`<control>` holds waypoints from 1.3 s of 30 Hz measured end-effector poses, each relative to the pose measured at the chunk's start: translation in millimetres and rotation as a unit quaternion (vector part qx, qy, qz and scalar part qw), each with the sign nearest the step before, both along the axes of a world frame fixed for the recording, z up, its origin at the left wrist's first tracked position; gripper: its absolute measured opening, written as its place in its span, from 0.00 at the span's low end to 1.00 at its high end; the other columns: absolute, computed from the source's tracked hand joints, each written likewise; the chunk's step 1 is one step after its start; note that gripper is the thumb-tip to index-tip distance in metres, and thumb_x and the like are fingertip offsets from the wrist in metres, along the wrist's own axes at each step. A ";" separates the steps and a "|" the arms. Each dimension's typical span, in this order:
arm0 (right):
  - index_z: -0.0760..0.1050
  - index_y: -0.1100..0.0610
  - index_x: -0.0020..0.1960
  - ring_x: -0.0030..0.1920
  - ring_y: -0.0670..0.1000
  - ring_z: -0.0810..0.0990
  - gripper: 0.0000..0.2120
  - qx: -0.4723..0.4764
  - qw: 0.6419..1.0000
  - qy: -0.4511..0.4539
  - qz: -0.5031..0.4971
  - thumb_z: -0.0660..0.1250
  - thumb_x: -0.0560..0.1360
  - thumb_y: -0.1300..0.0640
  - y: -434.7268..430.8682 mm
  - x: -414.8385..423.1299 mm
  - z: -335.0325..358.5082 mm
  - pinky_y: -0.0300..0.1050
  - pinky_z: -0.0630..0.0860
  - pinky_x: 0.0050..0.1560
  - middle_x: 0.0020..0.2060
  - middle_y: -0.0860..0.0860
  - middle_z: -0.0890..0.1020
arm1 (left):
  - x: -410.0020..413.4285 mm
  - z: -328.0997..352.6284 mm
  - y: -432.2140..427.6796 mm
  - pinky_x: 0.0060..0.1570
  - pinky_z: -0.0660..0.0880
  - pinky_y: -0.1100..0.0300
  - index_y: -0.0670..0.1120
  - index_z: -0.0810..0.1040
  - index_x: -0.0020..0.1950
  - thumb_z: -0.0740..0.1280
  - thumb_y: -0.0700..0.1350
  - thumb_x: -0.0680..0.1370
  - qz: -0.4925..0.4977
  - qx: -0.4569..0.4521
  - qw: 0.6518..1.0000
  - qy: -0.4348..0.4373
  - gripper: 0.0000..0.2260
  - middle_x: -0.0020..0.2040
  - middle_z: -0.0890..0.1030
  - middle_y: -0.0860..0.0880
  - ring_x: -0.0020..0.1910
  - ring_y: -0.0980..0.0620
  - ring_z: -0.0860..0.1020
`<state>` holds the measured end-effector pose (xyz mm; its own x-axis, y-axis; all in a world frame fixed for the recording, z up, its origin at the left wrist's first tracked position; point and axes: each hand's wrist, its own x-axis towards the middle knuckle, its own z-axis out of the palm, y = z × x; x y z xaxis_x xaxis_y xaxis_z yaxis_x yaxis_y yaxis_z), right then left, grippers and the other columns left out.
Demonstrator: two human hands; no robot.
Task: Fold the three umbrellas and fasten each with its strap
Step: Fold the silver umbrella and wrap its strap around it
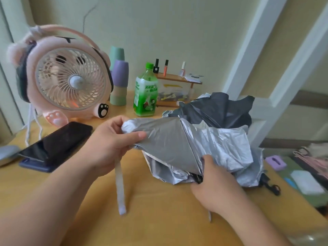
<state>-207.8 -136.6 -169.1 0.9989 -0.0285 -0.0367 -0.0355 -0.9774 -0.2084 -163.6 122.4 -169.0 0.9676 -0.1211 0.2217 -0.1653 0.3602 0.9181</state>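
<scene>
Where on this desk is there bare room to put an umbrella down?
The desk is bare at its near edge, between the phone and the silver umbrella, around the dangling strap. The back is crowded: fan, cups, bottle, small shelf.

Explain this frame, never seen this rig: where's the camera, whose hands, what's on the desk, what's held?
No robot: one camera on a person's head looks down at their bare hands. The left hand pinches a fold of the silver umbrella; the right hand grips its fabric lower down. A white strap hangs loose below the left hand. A dark umbrella lies behind. Also on the wooden desk: a pink fan, a phone, a green bottle, stacked cups.
</scene>
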 end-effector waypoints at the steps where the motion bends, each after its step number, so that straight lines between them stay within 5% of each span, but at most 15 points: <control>1: 0.60 0.49 0.66 0.47 0.54 0.81 0.22 0.029 0.999 0.005 -0.013 0.65 0.76 0.49 -2.3 0.0 1.0 0.50 0.79 0.50 0.47 0.47 0.78 | -0.9 1.3 -4.8 0.43 0.78 0.55 0.44 0.76 0.43 0.84 0.42 0.61 0.007 -0.023 1.000 -0.015 0.20 0.44 0.82 0.38 0.41 0.43 0.81; 4: 0.58 0.43 0.72 0.33 0.50 0.85 0.23 0.163 0.985 0.029 -0.044 0.62 0.80 0.53 -10.5 0.5 9.3 0.40 0.79 0.35 0.46 0.48 0.81 | -7.4 24.5 -21.1 0.44 0.82 0.55 0.44 0.76 0.47 0.77 0.31 0.68 -0.005 -0.131 0.990 -0.051 0.16 0.43 0.82 0.42 0.41 0.46 0.84; 7: 0.68 0.46 0.60 0.27 0.50 0.79 0.09 0.299 0.952 -0.018 -0.059 0.58 0.82 0.57 -21.5 3.9 27.3 0.40 0.73 0.27 0.38 0.52 0.81 | -9.6 68.6 -37.2 0.58 0.80 0.44 0.43 0.72 0.61 0.71 0.31 0.72 -0.058 -0.190 0.974 -0.108 0.19 0.50 0.78 0.36 0.50 0.38 0.82; 10: 0.77 0.52 0.52 0.28 0.52 0.71 0.12 0.498 0.861 -0.044 -0.092 0.56 0.82 0.63 -29.4 2.7 49.0 0.42 0.64 0.26 0.33 0.56 0.75 | -12.1 115.8 -50.8 0.64 0.74 0.34 0.45 0.69 0.69 0.69 0.34 0.75 -0.084 -0.182 0.967 -0.155 0.24 0.53 0.77 0.36 0.55 0.34 0.80; 12: 0.76 0.56 0.47 0.27 0.52 0.69 0.11 0.561 0.819 -0.060 -0.104 0.56 0.81 0.65 -30.6 1.2 59.2 0.40 0.59 0.25 0.33 0.57 0.72 | -14.5 131.4 -59.5 0.59 0.78 0.36 0.46 0.69 0.70 0.70 0.39 0.74 -0.064 -0.166 0.971 -0.159 0.24 0.57 0.75 0.38 0.53 0.36 0.81; 14: 0.72 0.57 0.44 0.26 0.52 0.69 0.10 0.583 0.803 -0.072 -0.103 0.57 0.81 0.66 -31.0 -0.4 60.7 0.40 0.58 0.25 0.33 0.57 0.72 | -16.0 123.0 -70.7 0.54 0.81 0.42 0.45 0.73 0.67 0.71 0.40 0.75 0.023 -0.119 0.983 -0.141 0.21 0.59 0.79 0.40 0.49 0.40 0.84; 18: 0.70 0.58 0.43 0.28 0.52 0.68 0.10 0.612 0.780 -0.080 -0.105 0.56 0.81 0.66 -29.8 -3.9 52.0 0.41 0.57 0.25 0.33 0.57 0.70 | -18.7 72.9 -98.8 0.56 0.80 0.39 0.56 0.80 0.51 0.75 0.55 0.71 0.175 0.162 0.965 -0.112 0.11 0.51 0.84 0.53 0.50 0.47 0.84; 22: 0.72 0.54 0.46 0.29 0.55 0.72 0.09 0.554 0.819 -0.127 -0.083 0.57 0.81 0.62 -33.0 -6.4 43.3 0.46 0.66 0.28 0.28 0.56 0.73 | -21.9 53.3 -129.7 0.54 0.81 0.43 0.56 0.81 0.48 0.68 0.72 0.66 0.038 0.286 0.957 0.044 0.23 0.46 0.85 0.54 0.48 0.53 0.84; 25: 0.74 0.47 0.58 0.41 0.58 0.83 0.10 0.461 0.874 -0.138 -0.065 0.60 0.79 0.55 -27.4 -6.5 29.7 0.48 0.76 0.41 0.40 0.54 0.83 | -17.3 48.1 -151.2 0.55 0.82 0.45 0.54 0.80 0.58 0.68 0.74 0.68 -0.037 0.231 0.963 0.135 0.29 0.54 0.84 0.54 0.53 0.52 0.83; 28: 0.69 0.33 0.64 0.49 0.62 0.83 0.22 0.478 0.863 -0.150 -0.058 0.60 0.72 0.49 -20.2 -8.8 19.0 0.51 0.74 0.47 0.47 0.54 0.79 | -10.5 43.6 -161.4 0.52 0.83 0.44 0.55 0.78 0.63 0.70 0.78 0.62 -0.041 0.172 0.970 0.167 0.38 0.56 0.85 0.50 0.53 0.46 0.84; 32: 0.64 0.36 0.69 0.25 0.54 0.75 0.26 0.512 0.852 -0.105 -0.030 0.58 0.79 0.63 -22.7 -12.6 8.5 0.45 0.73 0.28 0.31 0.56 0.78 | -7.5 33.5 -164.8 0.50 0.83 0.39 0.56 0.78 0.60 0.76 0.59 0.72 0.000 0.160 0.979 0.128 0.20 0.50 0.87 0.52 0.49 0.45 0.86; 35: 0.65 0.43 0.68 0.24 0.58 0.75 0.22 0.540 0.840 -0.045 -0.021 0.59 0.80 0.64 -20.9 -18.9 7.2 0.46 0.74 0.25 0.28 0.61 0.78 | -9.3 18.9 -162.5 0.51 0.82 0.36 0.50 0.78 0.60 0.75 0.43 0.73 -0.010 0.142 0.984 0.105 0.17 0.50 0.87 0.45 0.48 0.39 0.86; 39: 0.75 0.53 0.57 0.29 0.63 0.82 0.10 0.551 0.834 0.002 -0.014 0.66 0.79 0.64 -19.3 -18.7 3.5 0.55 0.81 0.30 0.31 0.59 0.83 | -16.0 0.9 -157.6 0.45 0.83 0.39 0.48 0.74 0.62 0.76 0.39 0.68 0.023 0.121 0.988 0.095 0.25 0.50 0.86 0.43 0.45 0.38 0.85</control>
